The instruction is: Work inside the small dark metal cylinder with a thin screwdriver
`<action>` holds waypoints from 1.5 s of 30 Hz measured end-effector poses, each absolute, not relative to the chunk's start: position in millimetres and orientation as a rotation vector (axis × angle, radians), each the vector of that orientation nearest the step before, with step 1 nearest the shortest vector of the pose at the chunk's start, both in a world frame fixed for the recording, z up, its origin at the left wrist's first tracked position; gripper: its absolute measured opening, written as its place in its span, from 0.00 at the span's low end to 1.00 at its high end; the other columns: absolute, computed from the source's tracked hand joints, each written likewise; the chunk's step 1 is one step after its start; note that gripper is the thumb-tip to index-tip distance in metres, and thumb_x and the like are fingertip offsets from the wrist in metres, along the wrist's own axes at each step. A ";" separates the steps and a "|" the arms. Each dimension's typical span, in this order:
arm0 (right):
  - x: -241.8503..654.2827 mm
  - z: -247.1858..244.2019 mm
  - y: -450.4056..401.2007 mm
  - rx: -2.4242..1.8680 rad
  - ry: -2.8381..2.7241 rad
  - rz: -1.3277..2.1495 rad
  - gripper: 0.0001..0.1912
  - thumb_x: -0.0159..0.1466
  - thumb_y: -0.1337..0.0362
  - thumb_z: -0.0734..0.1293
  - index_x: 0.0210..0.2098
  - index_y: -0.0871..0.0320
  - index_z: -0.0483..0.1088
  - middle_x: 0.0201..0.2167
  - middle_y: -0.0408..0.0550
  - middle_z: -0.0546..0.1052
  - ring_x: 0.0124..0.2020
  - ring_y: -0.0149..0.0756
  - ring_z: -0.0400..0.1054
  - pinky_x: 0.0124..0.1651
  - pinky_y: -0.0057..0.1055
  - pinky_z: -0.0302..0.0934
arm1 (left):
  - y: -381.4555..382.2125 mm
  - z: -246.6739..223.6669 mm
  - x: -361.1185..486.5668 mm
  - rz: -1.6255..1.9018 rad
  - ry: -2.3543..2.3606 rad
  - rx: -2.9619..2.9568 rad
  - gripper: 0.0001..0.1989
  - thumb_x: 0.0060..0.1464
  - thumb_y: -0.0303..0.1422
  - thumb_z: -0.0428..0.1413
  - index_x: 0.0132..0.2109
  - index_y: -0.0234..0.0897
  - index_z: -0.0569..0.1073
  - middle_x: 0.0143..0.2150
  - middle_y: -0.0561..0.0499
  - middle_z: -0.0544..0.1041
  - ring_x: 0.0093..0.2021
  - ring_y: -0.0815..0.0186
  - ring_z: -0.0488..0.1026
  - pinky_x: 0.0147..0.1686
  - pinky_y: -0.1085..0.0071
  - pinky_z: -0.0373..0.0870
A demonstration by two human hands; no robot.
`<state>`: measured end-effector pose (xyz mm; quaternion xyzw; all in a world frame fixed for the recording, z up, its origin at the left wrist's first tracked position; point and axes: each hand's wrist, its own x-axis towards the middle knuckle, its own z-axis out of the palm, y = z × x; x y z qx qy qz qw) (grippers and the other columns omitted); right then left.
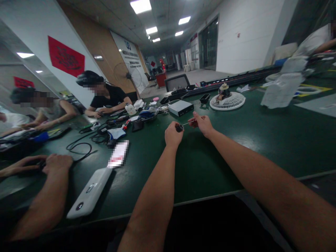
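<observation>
Above the green table, my left hand [172,135] is closed around a small dark round part [179,128] whose near end looks hollow or ringed. A thin shiny metal rod [188,123] runs between that part and the fingers of my right hand [204,125]. My right hand pinches the rod's far end; whether it has a handle there is hidden. Just beyond both hands lies a grey box-shaped device [181,107]. A white round fan grille [228,101] with a motor on top sits farther to the right, apart from my hands.
A white power bank-like device [89,192] and a lit phone [118,154] lie left on the table [210,168]. Cables [81,150] and tools clutter the left side. A co-worker's hands [56,162] are nearby; other people sit beyond. Crumpled clear plastic [282,91] stands right.
</observation>
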<state>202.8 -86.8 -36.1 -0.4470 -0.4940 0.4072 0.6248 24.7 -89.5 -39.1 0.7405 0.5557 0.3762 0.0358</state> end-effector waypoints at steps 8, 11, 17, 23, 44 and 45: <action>202.9 -38.9 -86.2 -1.083 -1.183 0.895 0.33 0.60 0.34 0.66 0.22 0.60 0.75 0.20 0.53 0.77 0.21 0.34 0.71 0.24 0.29 0.60 | -88.5 -40.5 26.0 1.111 1.678 2.331 0.14 0.50 0.31 0.66 0.43 0.43 0.72 0.45 0.50 0.81 0.45 0.61 0.78 0.46 0.67 0.70; 203.1 -37.5 -87.1 -1.040 -1.161 0.912 0.33 0.60 0.34 0.67 0.25 0.60 0.76 0.22 0.54 0.79 0.23 0.35 0.73 0.24 0.28 0.60 | -89.2 -39.4 26.4 1.095 1.652 2.351 0.15 0.50 0.31 0.67 0.43 0.43 0.73 0.45 0.50 0.81 0.45 0.61 0.77 0.46 0.67 0.70; 205.1 -39.6 -85.7 -1.057 -1.205 0.957 0.33 0.62 0.35 0.65 0.23 0.60 0.75 0.18 0.51 0.77 0.19 0.33 0.70 0.22 0.29 0.59 | -90.5 -38.7 26.5 1.082 1.646 2.366 0.14 0.51 0.30 0.66 0.44 0.43 0.72 0.45 0.50 0.81 0.45 0.61 0.77 0.46 0.67 0.70; 204.2 -38.6 -86.9 -0.981 -1.208 0.966 0.30 0.61 0.37 0.67 0.25 0.60 0.75 0.21 0.52 0.79 0.22 0.35 0.74 0.22 0.28 0.60 | -91.2 -38.2 25.9 1.093 1.629 2.387 0.14 0.52 0.30 0.66 0.45 0.43 0.73 0.45 0.50 0.81 0.44 0.62 0.77 0.46 0.67 0.70; 201.6 -33.1 -93.2 -1.016 -1.241 1.011 0.32 0.61 0.35 0.66 0.24 0.60 0.74 0.21 0.53 0.79 0.17 0.33 0.71 0.17 0.27 0.56 | -91.2 -37.6 24.4 1.055 1.669 2.419 0.14 0.52 0.31 0.66 0.46 0.45 0.76 0.46 0.50 0.80 0.45 0.61 0.76 0.46 0.67 0.70; 201.8 -33.3 -92.7 -1.048 -1.246 0.997 0.32 0.62 0.35 0.66 0.24 0.60 0.74 0.20 0.52 0.78 0.17 0.33 0.71 0.16 0.27 0.55 | -91.3 -37.5 24.4 1.045 1.664 2.425 0.15 0.51 0.30 0.67 0.46 0.45 0.76 0.46 0.50 0.80 0.45 0.61 0.76 0.46 0.67 0.70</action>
